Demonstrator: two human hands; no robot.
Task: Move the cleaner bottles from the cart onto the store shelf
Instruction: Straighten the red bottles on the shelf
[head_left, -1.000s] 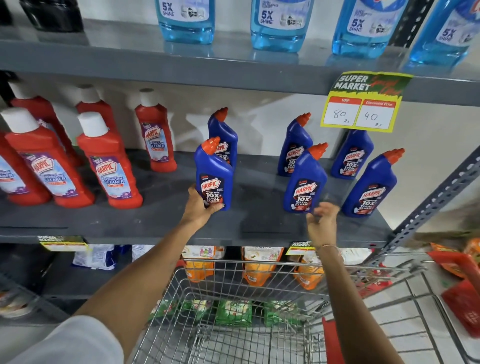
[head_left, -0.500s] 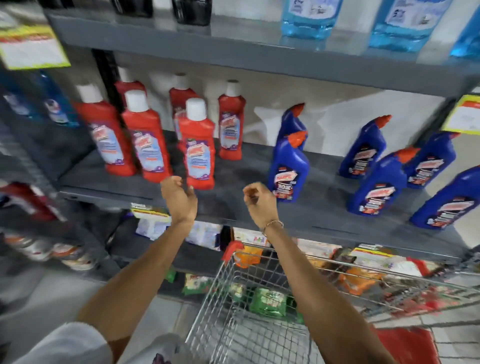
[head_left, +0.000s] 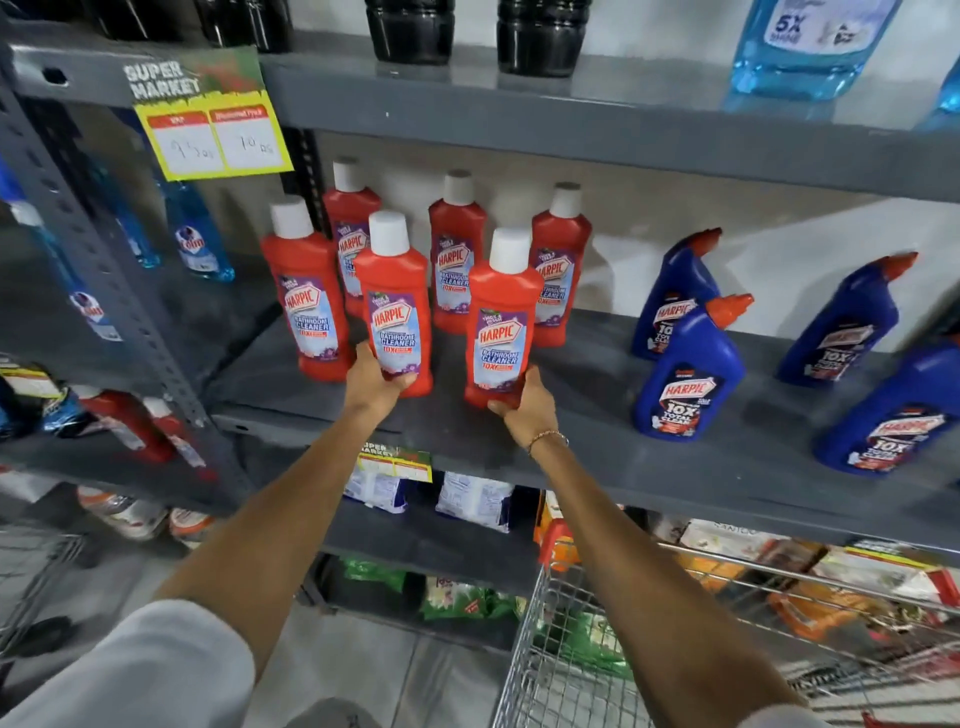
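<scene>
Several red bathroom cleaner bottles with white caps stand on the grey middle shelf (head_left: 571, 457). My left hand (head_left: 371, 387) grips the base of one front red bottle (head_left: 397, 312). Another front red bottle (head_left: 498, 322) is held low down by my right hand (head_left: 524, 410), which wears a thin bracelet. Both bottles are upright with their bases at the shelf surface. Several blue cleaner bottles with orange spouts (head_left: 688, 369) stand further right on the same shelf. The wire cart (head_left: 571, 649) is at the lower right under my right arm.
A yellow price tag (head_left: 213, 135) hangs from the upper shelf edge (head_left: 571, 114), which carries black bottles and light blue bottles (head_left: 810, 47). A grey upright post (head_left: 104, 270) divides off the left bay. Packets fill the lower shelves (head_left: 467, 504).
My view has swung left from the blue bottles to the red ones. Both hands let go of blue bottles, crossed over empty, and now grip two front red bottles.
</scene>
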